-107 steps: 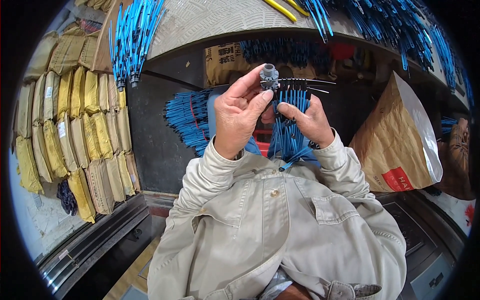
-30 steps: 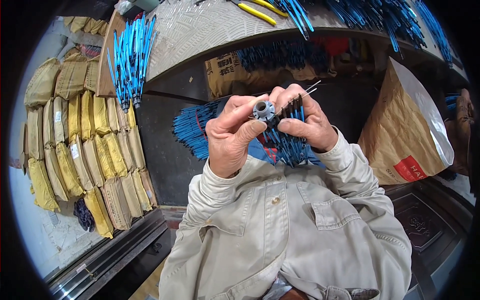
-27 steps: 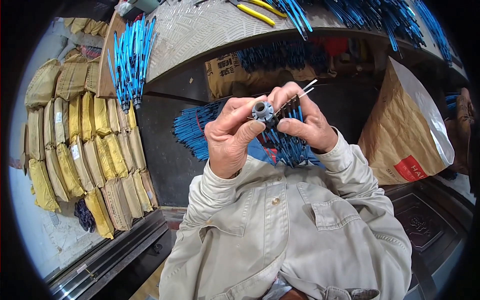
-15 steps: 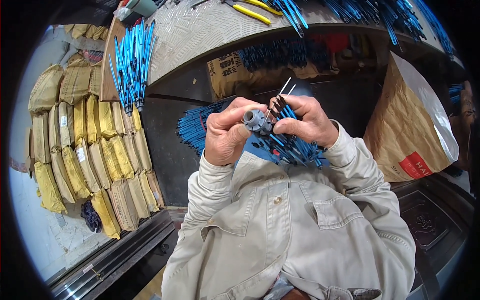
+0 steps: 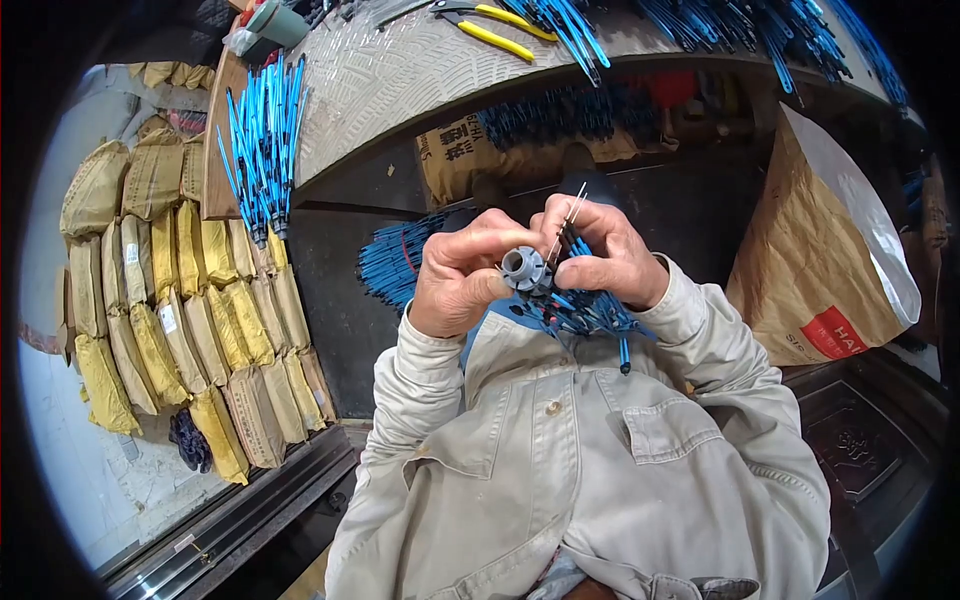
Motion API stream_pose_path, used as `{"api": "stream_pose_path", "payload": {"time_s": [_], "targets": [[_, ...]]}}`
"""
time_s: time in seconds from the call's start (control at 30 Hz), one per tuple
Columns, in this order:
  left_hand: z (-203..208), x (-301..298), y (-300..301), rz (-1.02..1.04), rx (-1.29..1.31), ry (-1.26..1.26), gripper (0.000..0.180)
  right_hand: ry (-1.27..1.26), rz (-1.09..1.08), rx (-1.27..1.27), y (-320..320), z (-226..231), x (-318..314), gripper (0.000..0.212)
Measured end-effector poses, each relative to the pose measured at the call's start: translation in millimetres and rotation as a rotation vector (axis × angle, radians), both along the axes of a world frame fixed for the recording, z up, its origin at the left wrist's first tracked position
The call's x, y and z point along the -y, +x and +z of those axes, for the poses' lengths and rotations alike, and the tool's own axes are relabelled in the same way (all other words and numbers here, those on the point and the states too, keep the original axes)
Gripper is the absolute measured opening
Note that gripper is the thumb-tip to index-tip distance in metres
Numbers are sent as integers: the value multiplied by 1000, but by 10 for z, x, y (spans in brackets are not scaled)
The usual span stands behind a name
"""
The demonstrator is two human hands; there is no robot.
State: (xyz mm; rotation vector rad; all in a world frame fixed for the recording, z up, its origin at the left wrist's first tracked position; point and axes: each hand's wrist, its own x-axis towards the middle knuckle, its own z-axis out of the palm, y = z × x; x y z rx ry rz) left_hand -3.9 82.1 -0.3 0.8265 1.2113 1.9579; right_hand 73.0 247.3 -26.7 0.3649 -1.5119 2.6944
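In front of my chest, my left hand (image 5: 460, 278) is closed, its thumb against a grey slotted plastic hub (image 5: 525, 268) with a round hollow end. The left index finger stretches over the hub to the right fingertips. Thin blue-and-black sticks (image 5: 572, 242) with pale, wire-thin ends are pinched between the thumb and fingers of my right hand (image 5: 612, 252). The pale ends point up past the fingers. Beneath both hands, a loose bunch of blue sticks (image 5: 590, 318) with black tips spreads over my lap. Where the sticks meet the hub is partly hidden by the fingers.
Ahead is a worktable (image 5: 350, 100) bearing yellow-handled pliers (image 5: 497, 42) and piles of blue sticks (image 5: 720, 30). One bundle (image 5: 265, 150) overhangs its left corner. Wrapped packages (image 5: 185, 300) are stacked at left; a big brown paper bag (image 5: 815, 260) stands at right.
The hub has shifted slightly right and down. My left index finger now reaches over it to the right fingertips. The pale stick ends stand more steeply.
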Motion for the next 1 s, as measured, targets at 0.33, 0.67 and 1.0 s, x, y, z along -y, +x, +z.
{"api": "stream_pose_path", "payload": {"time_s": [0.33,0.67,1.0], "targets": [[-35,39,38,32,88,-28,40,18,6,5,43,16,20,28],[-32,-22,-179,-37,-361,56,32,66,278,230,62,165,-111,24],[575,-333,-50,177,-580,-177,42,302,-257,-256,148,371,-229,26]]}}
